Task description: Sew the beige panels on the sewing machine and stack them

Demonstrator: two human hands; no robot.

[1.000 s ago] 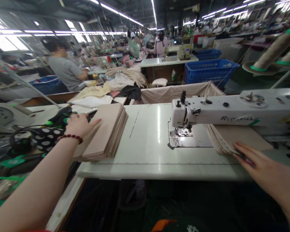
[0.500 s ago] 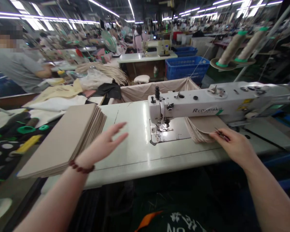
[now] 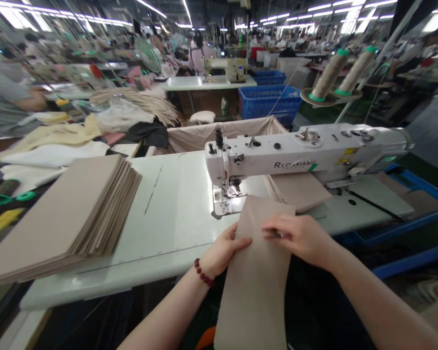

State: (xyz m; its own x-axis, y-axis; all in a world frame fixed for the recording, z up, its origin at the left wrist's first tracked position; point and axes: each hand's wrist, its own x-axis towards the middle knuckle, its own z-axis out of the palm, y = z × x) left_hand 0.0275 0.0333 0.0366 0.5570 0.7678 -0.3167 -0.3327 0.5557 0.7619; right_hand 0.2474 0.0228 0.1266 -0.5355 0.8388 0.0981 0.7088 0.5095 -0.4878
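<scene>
A long beige panel (image 3: 257, 282) hangs over the table's front edge, with its upper end in front of the sewing machine (image 3: 263, 155). My left hand (image 3: 228, 248) pinches the panel's left edge, thumb on top. Over the panel's upper right part is my right hand (image 3: 299, 238), its fingers curled round a small dark pointed tool (image 3: 275, 234), largely hidden. Whether that hand also grips the panel I cannot tell. Behind it, a pile of beige panels (image 3: 301, 189) lies under the machine arm. At the left stands a thick stack of similar panels (image 3: 69, 204).
Two thread cones (image 3: 328, 75) stand behind the machine. A cloth-lined bin (image 3: 219, 138) adjoins the table's back edge, with a blue basket (image 3: 268, 104) beyond. Fabric scraps (image 3: 58, 150) lie at the left. Another person's arm (image 3: 29, 102) shows at the far left.
The beige panel has come off the pile under the machine towards me. My left hand has moved right and closed on its edge; my right hand has moved left over it.
</scene>
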